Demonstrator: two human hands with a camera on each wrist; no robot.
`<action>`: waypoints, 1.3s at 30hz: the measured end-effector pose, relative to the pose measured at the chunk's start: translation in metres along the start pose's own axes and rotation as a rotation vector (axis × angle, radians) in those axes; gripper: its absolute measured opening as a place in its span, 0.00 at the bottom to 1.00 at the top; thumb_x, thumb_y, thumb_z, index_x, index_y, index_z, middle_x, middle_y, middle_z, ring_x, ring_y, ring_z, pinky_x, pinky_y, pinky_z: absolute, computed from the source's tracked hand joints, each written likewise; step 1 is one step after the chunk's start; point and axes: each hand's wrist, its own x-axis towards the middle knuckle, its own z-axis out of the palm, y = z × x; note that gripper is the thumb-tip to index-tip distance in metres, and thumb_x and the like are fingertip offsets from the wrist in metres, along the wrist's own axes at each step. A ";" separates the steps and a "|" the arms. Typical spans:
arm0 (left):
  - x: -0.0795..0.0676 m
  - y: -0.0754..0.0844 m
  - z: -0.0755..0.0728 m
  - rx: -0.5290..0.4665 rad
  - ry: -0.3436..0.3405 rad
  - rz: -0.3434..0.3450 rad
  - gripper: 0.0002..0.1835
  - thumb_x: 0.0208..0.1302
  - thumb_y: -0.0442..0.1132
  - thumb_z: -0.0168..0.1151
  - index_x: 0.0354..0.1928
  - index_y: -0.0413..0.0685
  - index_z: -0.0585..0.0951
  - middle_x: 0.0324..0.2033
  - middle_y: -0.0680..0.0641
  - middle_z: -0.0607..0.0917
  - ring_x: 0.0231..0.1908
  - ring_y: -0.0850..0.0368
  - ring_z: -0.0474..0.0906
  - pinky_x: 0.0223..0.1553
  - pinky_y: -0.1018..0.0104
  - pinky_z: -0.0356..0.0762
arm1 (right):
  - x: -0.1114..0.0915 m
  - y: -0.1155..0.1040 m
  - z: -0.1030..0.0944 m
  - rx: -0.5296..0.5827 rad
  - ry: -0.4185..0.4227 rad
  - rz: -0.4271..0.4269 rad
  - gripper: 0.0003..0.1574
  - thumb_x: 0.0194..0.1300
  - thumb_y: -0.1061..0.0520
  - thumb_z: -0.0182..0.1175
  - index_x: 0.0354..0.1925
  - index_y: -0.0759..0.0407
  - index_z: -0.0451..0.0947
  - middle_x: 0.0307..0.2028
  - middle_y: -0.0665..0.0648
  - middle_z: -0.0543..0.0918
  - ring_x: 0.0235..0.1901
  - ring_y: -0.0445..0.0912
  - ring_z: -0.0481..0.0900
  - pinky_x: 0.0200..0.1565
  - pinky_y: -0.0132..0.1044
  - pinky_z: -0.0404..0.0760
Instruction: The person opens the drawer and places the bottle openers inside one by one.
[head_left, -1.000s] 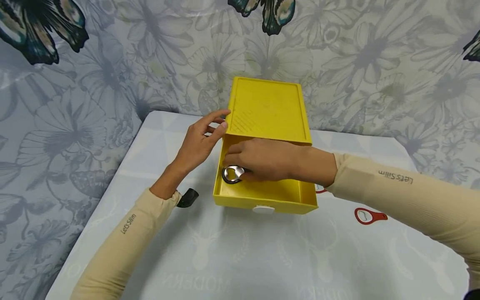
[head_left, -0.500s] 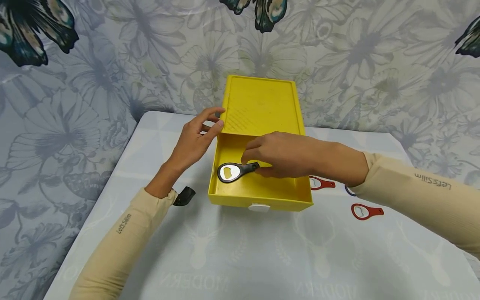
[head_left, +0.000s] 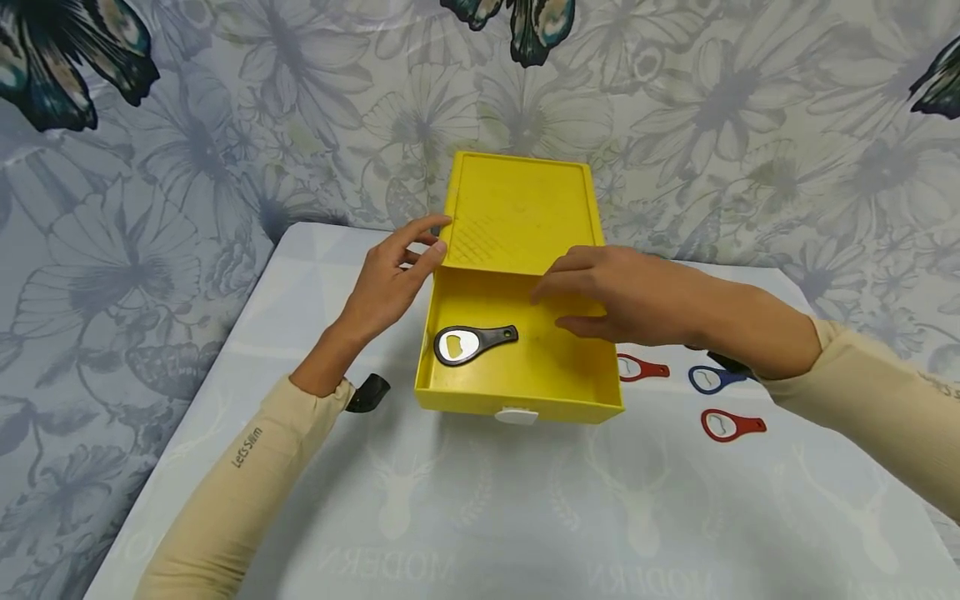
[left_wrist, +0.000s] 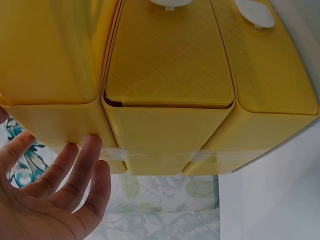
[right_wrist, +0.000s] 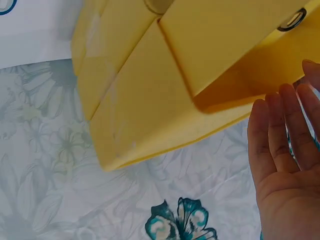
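Note:
A yellow drawer cabinet stands on the table with its top drawer pulled out. Inside that drawer, towards the left, lies a black-handled bottle opener with a metal head. My left hand rests its fingertips at the cabinet's upper left edge; in the left wrist view its fingers are spread and gently bent. Over the right part of the drawer hovers my right hand, thumb apart from the fingers. Nothing is held by the right hand in the right wrist view.
Right of the cabinet, a red bottle opener, a blue one and another red one lie on the white table. A flower-patterned wall covering stands close behind. Two lower drawers are pushed in.
My right hand has let go of the black bottle opener, leaving it in the drawer, and has moved right and up. The left hand has stayed at the cabinet's edge.

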 end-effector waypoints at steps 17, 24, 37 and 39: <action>0.000 0.002 0.002 -0.013 -0.021 -0.026 0.25 0.75 0.57 0.51 0.71 0.67 0.71 0.59 0.43 0.78 0.49 0.45 0.82 0.46 0.52 0.77 | -0.055 0.034 -0.004 -0.021 0.223 -0.113 0.29 0.51 0.64 0.76 0.53 0.55 0.82 0.50 0.53 0.85 0.48 0.49 0.84 0.45 0.45 0.86; -0.001 0.004 0.001 -0.002 -0.016 -0.026 0.25 0.76 0.57 0.51 0.71 0.66 0.70 0.59 0.43 0.78 0.49 0.45 0.81 0.46 0.51 0.78 | -0.075 0.043 -0.001 -0.045 0.222 -0.035 0.29 0.51 0.62 0.77 0.52 0.51 0.82 0.50 0.48 0.84 0.47 0.46 0.84 0.43 0.43 0.87; -0.001 0.005 0.001 0.006 -0.018 -0.023 0.25 0.76 0.58 0.50 0.72 0.67 0.70 0.59 0.42 0.78 0.49 0.45 0.82 0.43 0.53 0.76 | -0.109 0.071 0.037 0.000 0.178 0.097 0.32 0.50 0.63 0.78 0.52 0.46 0.81 0.50 0.43 0.83 0.46 0.41 0.82 0.44 0.35 0.85; -0.002 0.005 0.002 0.008 -0.017 -0.023 0.25 0.76 0.57 0.50 0.72 0.66 0.70 0.59 0.42 0.78 0.49 0.45 0.82 0.43 0.53 0.76 | -0.114 0.074 0.044 0.018 0.149 0.137 0.31 0.51 0.61 0.78 0.53 0.45 0.81 0.50 0.42 0.83 0.46 0.40 0.82 0.43 0.37 0.86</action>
